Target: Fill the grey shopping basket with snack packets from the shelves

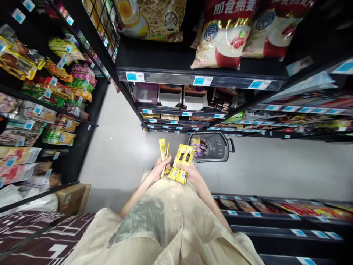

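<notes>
At left, snack shelves point(41, 95). Left hand point(160, 167) closed on two thin yellow packets point(163, 149), upright. Right hand point(190, 171) closed on fanned yellow packet bunch point(182, 162). Better keep bunches apart, grip firm, avoid slipping. Basket point(213, 147) on floor just beyond.

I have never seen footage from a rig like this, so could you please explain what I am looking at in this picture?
There is no machine here: a person wears a camera on the head, and it looks forward and down at their own two bare hands. The wide lens bends the shop shelves around the edges. The left hand holds a couple of slim yellow packets. The right hand holds a fanned bunch of yellow packets. Just beyond the hands, a grey shopping basket stands on the pale floor with some goods in it. Bagged snacks fill the left shelves, and large cereal bags sit on top.
</notes>
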`<state>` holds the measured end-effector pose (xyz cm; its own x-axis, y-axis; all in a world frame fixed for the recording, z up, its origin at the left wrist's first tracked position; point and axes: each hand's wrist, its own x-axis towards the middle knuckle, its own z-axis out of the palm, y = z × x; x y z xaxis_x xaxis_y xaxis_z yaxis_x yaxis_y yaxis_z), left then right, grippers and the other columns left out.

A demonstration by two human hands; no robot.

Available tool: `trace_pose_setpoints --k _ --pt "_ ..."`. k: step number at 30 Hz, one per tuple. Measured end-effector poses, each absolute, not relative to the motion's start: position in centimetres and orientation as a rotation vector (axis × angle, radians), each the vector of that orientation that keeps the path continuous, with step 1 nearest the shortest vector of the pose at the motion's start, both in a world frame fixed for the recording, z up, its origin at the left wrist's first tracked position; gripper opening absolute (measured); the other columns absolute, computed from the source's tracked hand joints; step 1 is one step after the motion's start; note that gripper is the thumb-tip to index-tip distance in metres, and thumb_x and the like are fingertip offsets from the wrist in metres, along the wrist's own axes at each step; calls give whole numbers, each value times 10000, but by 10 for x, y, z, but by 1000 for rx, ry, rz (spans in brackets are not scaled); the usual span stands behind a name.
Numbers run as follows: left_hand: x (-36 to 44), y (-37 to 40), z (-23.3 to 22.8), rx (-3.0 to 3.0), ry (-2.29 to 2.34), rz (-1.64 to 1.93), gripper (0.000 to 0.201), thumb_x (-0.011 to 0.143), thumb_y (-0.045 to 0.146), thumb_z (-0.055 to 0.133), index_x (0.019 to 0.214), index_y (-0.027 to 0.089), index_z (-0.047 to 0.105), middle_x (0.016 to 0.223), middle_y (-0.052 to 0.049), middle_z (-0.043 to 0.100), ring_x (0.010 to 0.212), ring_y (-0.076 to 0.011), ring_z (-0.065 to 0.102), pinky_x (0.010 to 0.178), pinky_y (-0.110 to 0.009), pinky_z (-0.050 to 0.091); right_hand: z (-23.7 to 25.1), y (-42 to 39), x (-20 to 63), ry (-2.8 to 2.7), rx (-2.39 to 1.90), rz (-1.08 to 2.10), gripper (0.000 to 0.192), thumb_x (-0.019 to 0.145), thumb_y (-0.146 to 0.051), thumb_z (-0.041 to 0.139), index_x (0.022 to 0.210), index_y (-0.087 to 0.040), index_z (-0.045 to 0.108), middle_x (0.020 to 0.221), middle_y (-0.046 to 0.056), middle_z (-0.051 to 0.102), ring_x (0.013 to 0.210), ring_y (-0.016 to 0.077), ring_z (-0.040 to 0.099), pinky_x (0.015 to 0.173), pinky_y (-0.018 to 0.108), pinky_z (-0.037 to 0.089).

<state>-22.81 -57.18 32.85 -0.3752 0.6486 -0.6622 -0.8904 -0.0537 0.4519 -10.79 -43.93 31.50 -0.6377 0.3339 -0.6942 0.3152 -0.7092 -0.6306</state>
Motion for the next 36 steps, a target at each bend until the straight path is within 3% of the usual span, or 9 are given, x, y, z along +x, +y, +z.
trace_pose_setpoints --k 6,9,12,16,24,30,36 --pt "-228 -573 340 -226 1055 1736 560 722 540 873 1084 154 687 765 9 620 610 -104 559 573 -231 466 337 -438 -122 -1311 -1293 2521 507 525 -263 1006 957 -161 761 939 101 814 808 302 786 800 450 648" --pt "-223 -572 335 -174 1264 1767 584 700 577 900 1052 162 688 932 -45 711 808 -162 666 730 -264 537 346 -447 -128 -1521 -1266 2358 486 529 -255 997 953 -161 780 1011 116 816 891 313 788 853 444 640" --pt "-216 -575 328 -62 1480 1753 587 747 637 851 1056 164 690 1055 -79 747 966 -219 690 872 -316 551 353 -457 -130 -1688 -1232 2211 499 542 -277 991 983 -175 781 1059 109 814 952 310 782 880 422 630" --pt "-211 -577 323 -49 1547 1736 629 791 681 795 1123 158 688 1119 -108 748 1052 -261 693 932 -356 546 355 -458 -124 -1663 -1232 2314 528 504 -309 1011 952 -162 775 999 104 815 904 303 777 838 408 631" --pt "-210 -565 328 -236 1230 1792 741 677 576 921 1248 209 624 841 26 621 736 -132 617 713 -254 527 343 -438 -119 -1352 -1279 2507 518 534 -358 1013 946 -193 746 931 77 809 881 291 781 799 369 635" --pt "-213 -563 326 -221 1176 1726 620 703 422 881 1216 169 640 843 3 651 702 -130 599 654 -251 491 334 -425 -111 -1212 -1137 2774 606 581 -303 986 1122 -234 722 1003 59 810 1013 317 778 871 414 651" --pt "-213 -560 325 89 1512 1621 456 804 471 817 1095 156 660 893 -26 680 757 -154 628 733 -278 526 331 -432 -115 -1224 -1211 2656 598 584 -358 1006 1089 -216 719 1069 86 805 1095 320 762 932 410 645"
